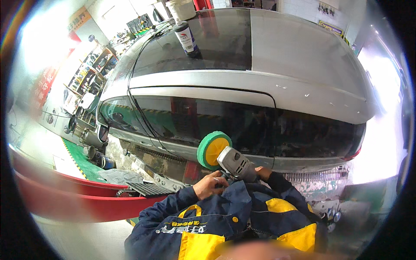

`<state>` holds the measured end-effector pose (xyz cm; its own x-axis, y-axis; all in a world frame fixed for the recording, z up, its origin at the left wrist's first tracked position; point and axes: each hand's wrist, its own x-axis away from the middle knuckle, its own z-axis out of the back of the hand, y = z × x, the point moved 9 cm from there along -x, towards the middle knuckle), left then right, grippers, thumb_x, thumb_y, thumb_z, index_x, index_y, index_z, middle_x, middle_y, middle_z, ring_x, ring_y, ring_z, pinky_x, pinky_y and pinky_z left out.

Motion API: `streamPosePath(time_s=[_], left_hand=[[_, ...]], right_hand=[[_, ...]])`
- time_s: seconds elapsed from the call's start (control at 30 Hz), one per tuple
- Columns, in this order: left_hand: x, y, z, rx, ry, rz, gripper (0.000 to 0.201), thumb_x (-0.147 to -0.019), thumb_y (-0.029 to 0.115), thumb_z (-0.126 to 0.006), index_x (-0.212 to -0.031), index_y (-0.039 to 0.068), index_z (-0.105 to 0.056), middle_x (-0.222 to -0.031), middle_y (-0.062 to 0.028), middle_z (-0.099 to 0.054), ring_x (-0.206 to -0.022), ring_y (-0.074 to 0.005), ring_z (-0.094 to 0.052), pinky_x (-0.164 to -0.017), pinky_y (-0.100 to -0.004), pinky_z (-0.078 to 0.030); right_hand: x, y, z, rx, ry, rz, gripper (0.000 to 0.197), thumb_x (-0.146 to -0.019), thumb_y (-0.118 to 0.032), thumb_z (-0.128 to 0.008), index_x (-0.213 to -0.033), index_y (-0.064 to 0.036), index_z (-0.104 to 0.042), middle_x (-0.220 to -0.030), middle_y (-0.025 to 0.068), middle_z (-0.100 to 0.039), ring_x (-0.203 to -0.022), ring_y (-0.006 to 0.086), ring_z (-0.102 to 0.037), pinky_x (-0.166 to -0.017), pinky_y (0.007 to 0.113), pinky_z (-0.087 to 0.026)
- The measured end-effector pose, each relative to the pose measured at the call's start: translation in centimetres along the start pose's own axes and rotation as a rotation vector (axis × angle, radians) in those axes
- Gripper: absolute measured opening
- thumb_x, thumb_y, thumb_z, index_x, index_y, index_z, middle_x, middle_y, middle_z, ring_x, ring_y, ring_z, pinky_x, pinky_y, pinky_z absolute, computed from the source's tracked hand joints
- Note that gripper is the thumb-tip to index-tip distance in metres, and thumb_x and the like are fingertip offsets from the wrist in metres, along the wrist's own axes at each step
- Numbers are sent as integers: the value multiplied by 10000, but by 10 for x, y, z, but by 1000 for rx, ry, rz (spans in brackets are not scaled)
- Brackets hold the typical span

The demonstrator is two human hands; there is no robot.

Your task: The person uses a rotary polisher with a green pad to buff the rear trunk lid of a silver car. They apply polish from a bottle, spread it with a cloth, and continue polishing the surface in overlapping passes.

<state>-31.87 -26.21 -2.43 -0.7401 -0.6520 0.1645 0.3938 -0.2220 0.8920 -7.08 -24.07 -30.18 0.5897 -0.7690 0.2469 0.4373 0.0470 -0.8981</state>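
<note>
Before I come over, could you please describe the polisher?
Start at the silver car. Along its near side, by the left hand and right hand, is the polisher. Its round green pad with a yellow centre sets it apart from the car's dark windows.

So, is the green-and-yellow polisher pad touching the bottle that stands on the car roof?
Apart. The head view shows it plainly: the silver roof edge and dark side window lie visible between the bottle and the green-and-yellow pad.
</note>
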Motion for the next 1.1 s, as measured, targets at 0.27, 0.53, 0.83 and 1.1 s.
streamPosePath(time_s=[0.27, 0.53, 0.83, 1.1], left_hand=[[-16, 14, 38, 39, 52, 74, 187, -929, 49, -760, -1114, 20, -769, -1081, -100, -709, -1082, -261, -687, -982, -395, -538], [-39, 86, 90, 74, -76, 139, 171, -943, 56, -727, -1103, 11, -768, -1043, -98, -706, -1010, -246, -697, -914, -380, -562], [-39, 226, 142, 327, -189, -287, 972, -941, 710, -730, -1543, -20, -507, -1348, -180, -657, -1125, -238, -698, -940, -346, -580], [-6, 110, 90, 755, 82, -214, 742, -984, 668, -710, -1325, 11, -664, -1174, -115, -721, -891, -182, -725, -762, -334, -596]], right_hand=[[38, -11, 8, -509, -87, -286, 426, -1060, -327, -598, -1334, -35, -742, -1301, 140, -764, -1178, 290, -722, -1111, 394, -534], [99, -160, 77, -272, 65, -155, 749, -829, -376, -909, -1414, 6, -640, -1324, 167, -759, -1177, 306, -732, -1056, 417, -569], [98, -250, 109, -320, 526, 178, 578, -806, -281, -920, -1246, 38, -723, -1179, 199, -786, -1096, 324, -743, -990, 417, -563], [106, -358, 173, -615, 732, 516, 467, -809, -52, -865, -1256, -28, -730, -1102, 120, -794, -937, 201, -765, -870, 373, -634]])
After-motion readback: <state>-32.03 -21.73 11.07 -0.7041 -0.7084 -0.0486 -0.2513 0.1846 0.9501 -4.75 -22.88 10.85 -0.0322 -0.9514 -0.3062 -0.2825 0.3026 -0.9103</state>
